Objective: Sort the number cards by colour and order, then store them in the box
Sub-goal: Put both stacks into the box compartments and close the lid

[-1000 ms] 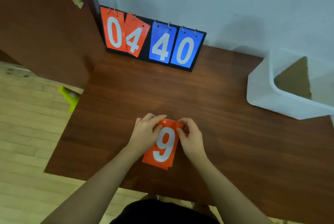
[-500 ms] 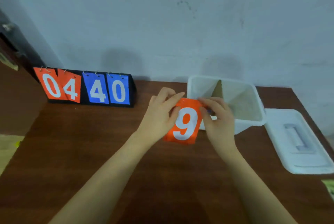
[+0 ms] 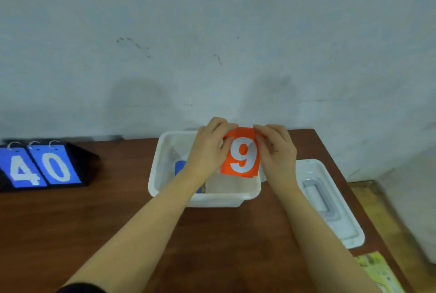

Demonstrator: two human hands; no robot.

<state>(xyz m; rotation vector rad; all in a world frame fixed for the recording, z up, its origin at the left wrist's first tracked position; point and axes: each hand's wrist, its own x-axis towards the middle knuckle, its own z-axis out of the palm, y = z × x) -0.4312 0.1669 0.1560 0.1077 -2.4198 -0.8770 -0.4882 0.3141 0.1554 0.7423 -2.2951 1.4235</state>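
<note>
A stack of orange number cards (image 3: 243, 158), a white 9 on top, hangs upright over the white plastic box (image 3: 165, 188). My left hand (image 3: 208, 151) pinches its upper left corner and my right hand (image 3: 277, 151) pinches its upper right corner. Inside the box, blue cards (image 3: 180, 166) lie at the left, partly hidden by my left forearm. A brown cardboard divider (image 3: 226, 185) shows in the box under the orange stack.
The box's white lid (image 3: 330, 200) with a grey handle lies to the right on the brown table (image 3: 94, 217). A black scoreboard stand (image 3: 42, 167) at the far left shows blue 4 and 0. A wall runs behind. A printed paper (image 3: 377, 271) lies at the table's right front.
Both hands have carried the orange stack from the table's front up and rightward to above the box. My view has swung right, so the orange scoreboard digits left the frame.
</note>
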